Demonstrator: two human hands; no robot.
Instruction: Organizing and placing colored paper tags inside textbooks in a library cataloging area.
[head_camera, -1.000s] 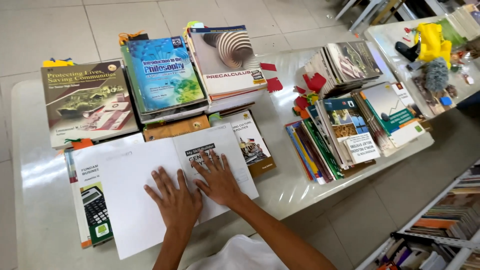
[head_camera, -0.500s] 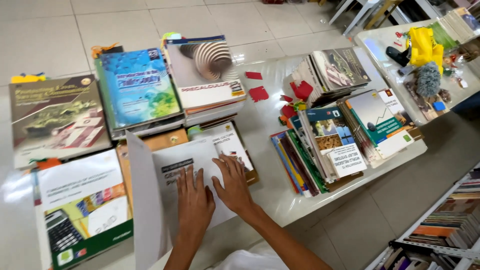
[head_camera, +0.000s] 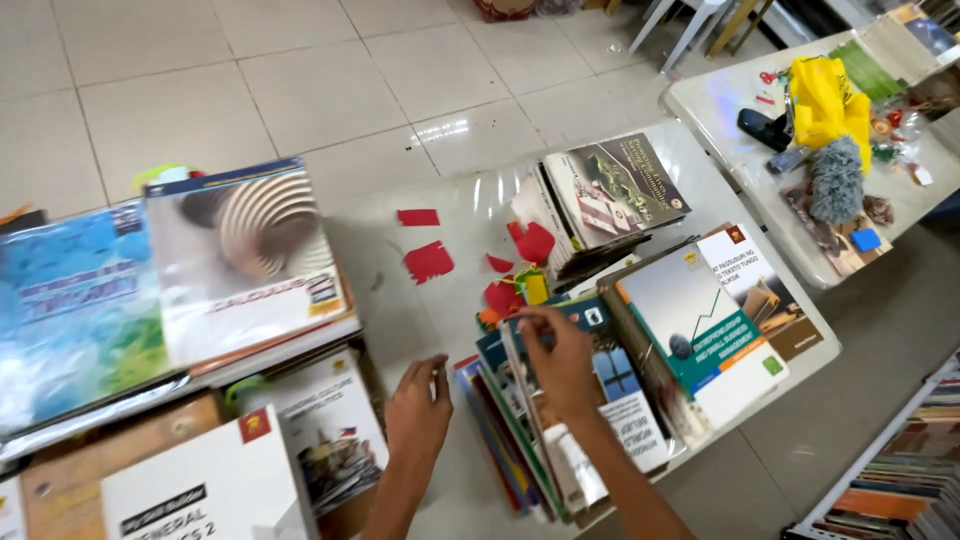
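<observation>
While both forearms rise from the bottom edge of the frame, the right hand (head_camera: 562, 362) lies on the fanned row of books (head_camera: 560, 420) at lower centre, its grip closed on the top edge of one blue-covered book; how many covers it pinches is hard to make out. Just left of that row, the left hand (head_camera: 418, 412) rests on the bare white counter (head_camera: 440, 300), fingers loosely apart and holding nothing. Red paper scraps (head_camera: 428, 261) lie on the counter above the hands. At left, a stack topped by a spiral-patterned book (head_camera: 250, 260) is partly blurred, and the white book (head_camera: 190, 495) at lower left is cut off by the frame. A second counter (head_camera: 720, 105) at upper right carries a yellow bag (head_camera: 825, 100).
</observation>
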